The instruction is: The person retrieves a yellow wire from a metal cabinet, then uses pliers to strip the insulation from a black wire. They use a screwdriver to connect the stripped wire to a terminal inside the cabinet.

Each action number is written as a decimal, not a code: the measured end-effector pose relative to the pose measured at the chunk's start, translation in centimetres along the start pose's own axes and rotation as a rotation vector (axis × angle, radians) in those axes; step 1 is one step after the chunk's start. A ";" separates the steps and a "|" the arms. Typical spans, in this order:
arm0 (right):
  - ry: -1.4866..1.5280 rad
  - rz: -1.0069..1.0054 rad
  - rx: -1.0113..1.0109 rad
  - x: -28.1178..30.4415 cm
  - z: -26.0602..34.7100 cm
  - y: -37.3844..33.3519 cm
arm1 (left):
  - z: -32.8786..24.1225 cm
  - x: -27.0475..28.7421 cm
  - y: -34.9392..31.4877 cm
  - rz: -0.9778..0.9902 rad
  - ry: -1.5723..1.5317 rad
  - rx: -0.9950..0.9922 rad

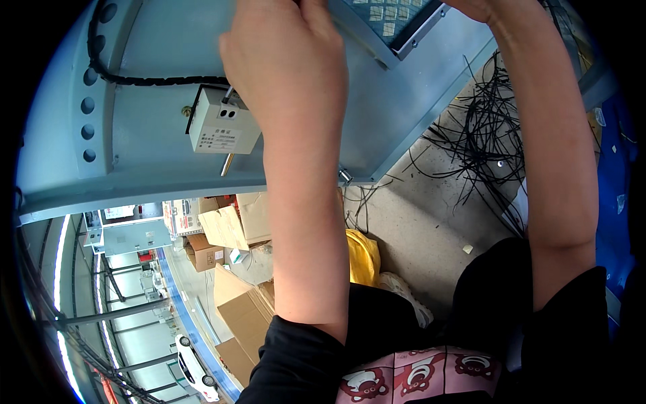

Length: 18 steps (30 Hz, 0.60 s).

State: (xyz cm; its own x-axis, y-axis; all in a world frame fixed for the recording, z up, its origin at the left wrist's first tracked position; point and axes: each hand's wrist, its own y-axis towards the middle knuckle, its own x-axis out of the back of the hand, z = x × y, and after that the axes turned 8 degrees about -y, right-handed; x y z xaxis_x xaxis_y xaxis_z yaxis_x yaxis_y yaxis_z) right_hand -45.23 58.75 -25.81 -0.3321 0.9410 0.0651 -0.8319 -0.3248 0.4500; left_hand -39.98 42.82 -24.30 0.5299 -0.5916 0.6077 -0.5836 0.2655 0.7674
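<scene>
My left hand [286, 64] reaches up to the top edge of the view, its back toward me and its fingers curled closed. Whatever it grips is cut off by the edge. Beside its wrist, a small white-grey box [219, 128] with a printed label and two dark round holes is fixed to a light blue metal panel [309, 165]. A metal rod [227, 164] sticks out below the box. My right hand [474, 8] is at the top right near a framed dark opening with a grid [387, 17]; its fingers lie outside the picture.
A black cable [145, 81] runs along the panel toward the box. Loose black wires [488, 128] lie tangled on the floor at the right. Cardboard boxes [245, 323] and a yellow bag [362, 256] are below the panel. A white car [195, 370] stands far off at lower left.
</scene>
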 end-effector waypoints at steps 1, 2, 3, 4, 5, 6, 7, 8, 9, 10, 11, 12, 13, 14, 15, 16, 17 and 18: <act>0.000 -0.006 -0.031 0.1 0.2 -0.1 | 0.1 0.0 0.0 0.007 -0.017 0.011; 0.001 -0.011 -0.062 0.1 0.8 -0.2 | 0.1 0.1 0.0 0.013 -0.033 0.021; 0.008 -0.018 -0.070 0.0 1.1 -0.3 | -0.1 0.0 0.0 0.009 -0.087 0.052; 0.017 -0.024 -0.078 -0.2 1.4 -0.4 | 0.1 0.0 0.5 0.019 -0.073 0.153; 0.029 -0.035 -0.064 -0.3 1.4 -0.6 | 0.2 -0.1 1.0 0.030 -0.059 0.253; 0.017 -0.041 -0.033 -0.4 1.4 -0.7 | 1.0 -0.7 2.5 0.055 0.023 0.422; 0.007 -0.046 -0.001 -0.5 1.4 -0.8 | 1.2 -0.7 2.5 0.047 0.030 0.427; -0.029 -0.052 0.044 -0.4 1.2 -1.1 | 1.1 -0.8 2.6 0.043 0.033 0.432; -0.036 -0.032 0.046 -0.1 1.3 -1.2 | 0.6 -0.5 1.2 0.007 -0.039 0.272; -0.041 -0.012 0.048 0.0 1.4 -1.3 | 0.2 -0.3 0.8 0.002 -0.058 0.208; -0.016 0.037 0.008 0.4 2.1 -1.4 | -0.3 0.2 0.3 -0.005 -0.073 0.146; -0.008 0.077 -0.013 0.6 2.2 -1.3 | -0.9 0.6 0.6 0.020 -0.035 0.179; -0.001 0.118 -0.034 0.9 2.4 -1.2 | -1.2 0.8 0.8 0.044 0.002 0.213; -0.014 0.149 -0.034 1.2 2.3 -0.9 | -1.0 0.9 0.7 0.047 -0.046 0.167; -0.043 0.126 -0.025 1.3 2.1 -0.9 | -0.6 1.0 0.6 0.049 -0.093 0.121; -0.072 0.103 -0.017 1.2 2.0 -0.9 | -0.5 1.0 0.5 0.050 -0.109 0.101; -0.115 0.026 0.005 0.4 1.9 -1.1 | -0.5 1.1 0.6 0.052 -0.121 0.081; -0.109 -0.030 0.005 -0.2 2.2 -1.1 | -0.6 1.2 0.7 0.053 -0.101 0.086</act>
State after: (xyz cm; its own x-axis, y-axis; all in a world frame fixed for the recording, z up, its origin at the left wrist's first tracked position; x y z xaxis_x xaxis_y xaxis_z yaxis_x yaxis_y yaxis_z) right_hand -43.28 59.08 -24.38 -0.2567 0.9551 0.1482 -0.8385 -0.2963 0.4572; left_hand -39.37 42.78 -22.91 0.4348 -0.6534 0.6197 -0.6617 0.2350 0.7120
